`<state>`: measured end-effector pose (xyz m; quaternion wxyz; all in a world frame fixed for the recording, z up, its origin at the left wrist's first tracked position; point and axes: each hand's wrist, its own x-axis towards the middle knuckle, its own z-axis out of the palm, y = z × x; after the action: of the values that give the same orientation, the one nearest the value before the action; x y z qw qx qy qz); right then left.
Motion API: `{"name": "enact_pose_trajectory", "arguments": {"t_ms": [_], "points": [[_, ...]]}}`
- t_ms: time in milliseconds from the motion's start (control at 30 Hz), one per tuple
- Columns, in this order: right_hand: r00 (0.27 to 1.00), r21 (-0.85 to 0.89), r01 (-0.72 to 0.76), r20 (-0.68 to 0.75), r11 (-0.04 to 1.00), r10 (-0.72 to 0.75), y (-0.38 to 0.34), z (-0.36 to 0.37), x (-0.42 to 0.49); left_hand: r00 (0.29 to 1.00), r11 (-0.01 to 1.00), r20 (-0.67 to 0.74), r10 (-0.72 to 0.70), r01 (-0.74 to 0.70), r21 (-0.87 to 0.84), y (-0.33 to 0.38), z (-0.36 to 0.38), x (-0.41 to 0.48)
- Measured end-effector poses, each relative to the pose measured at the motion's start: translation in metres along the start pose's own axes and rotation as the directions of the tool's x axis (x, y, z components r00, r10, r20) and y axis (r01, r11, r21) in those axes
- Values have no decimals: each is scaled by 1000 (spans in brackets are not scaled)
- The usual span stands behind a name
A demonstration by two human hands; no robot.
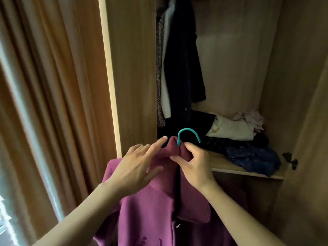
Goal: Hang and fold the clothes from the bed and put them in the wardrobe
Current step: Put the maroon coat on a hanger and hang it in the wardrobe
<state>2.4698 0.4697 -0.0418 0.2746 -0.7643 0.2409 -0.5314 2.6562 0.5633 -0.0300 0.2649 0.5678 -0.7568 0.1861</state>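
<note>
A purple coat [150, 215] hangs on a teal hanger whose hook [188, 133] sticks up above the collar, in front of the open wardrobe [236, 59]. My right hand [193, 164] pinches the collar and the hanger's neck just under the hook. My left hand [140, 166] lies flat on the coat's left shoulder with its fingers spread, index finger stretched toward the collar. The lower part of the coat runs out of the frame.
Dark and white garments [179, 64] hang at the wardrobe's left side. On the wooden shelf [248, 170] lie folded and crumpled clothes: a cream piece [232, 129], a dark blue patterned one [253, 157], a pink one [252, 118]. Brown curtains [49, 95] hang at the left.
</note>
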Motion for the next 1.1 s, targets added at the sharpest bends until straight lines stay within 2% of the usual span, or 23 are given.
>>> {"name": "enact_pose_trajectory", "arguments": {"t_ms": [100, 267, 367, 433, 533, 633, 733, 833, 933, 1100], "points": [[996, -45, 91, -20, 995, -92, -8, -13, 5, 983, 995, -156, 97, -102, -22, 8, 9, 10], [970, -138, 198, -112, 970, -214, -17, -36, 16, 946, 986, -312, 88, -128, -109, 27, 17, 35], [930, -327, 285, -132, 901, -342, -24, -46, 20, 899, 980, -435, 43, -122, -155, 42, 18, 53], [918, -480, 313, -69, 820, -390, -31, -61, 22, 871, 983, -490, 47, -129, -134, 48, 14, 66], [934, -609, 321, 78, 725, -348, -33, -96, 19, 834, 989, -551, 10, -91, -120, 51, 11, 83], [939, -650, 329, 147, 685, -312, -25, -128, 12, 819, 989, -573, -21, -68, -134, 61, 11, 95], [920, -634, 343, 78, 693, -385, -13, -149, 20, 808, 990, -590, -2, -81, -114, 74, 15, 109], [856, -639, 378, -34, 670, -516, 0, -167, 35, 797, 990, -604, 32, -106, -88, 89, 18, 125], [804, -637, 398, -105, 660, -586, 8, -186, 51, 764, 991, -640, 88, -133, -22, 102, 15, 147], [709, -621, 471, -157, 627, -688, 8, -212, 85, 702, 970, -670, 242, -180, 162, 111, 4, 191]]}}
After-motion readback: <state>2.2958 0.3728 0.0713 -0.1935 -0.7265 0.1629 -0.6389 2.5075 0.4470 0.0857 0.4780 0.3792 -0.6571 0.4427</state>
